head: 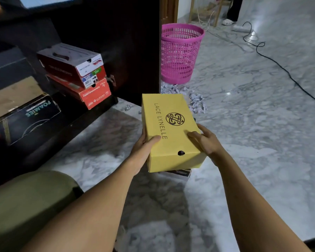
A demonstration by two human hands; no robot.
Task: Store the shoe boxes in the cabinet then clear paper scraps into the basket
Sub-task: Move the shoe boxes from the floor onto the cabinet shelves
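A yellow shoe box marked LACE LYNELLE is held above the marble floor. My left hand grips its left side with the thumb on the lid. My right hand grips the right side, fingers on the lid. Under it a dark box peeks out on the floor. In the dark cabinet a red-and-white box lies on an orange box; a black FOAMIES box sits to their left. Crumpled paper scraps lie on the floor by the pink basket.
A black cable snakes across the floor at right. A person's legs and a wooden frame stand at the far back. My knee in green cloth is at lower left.
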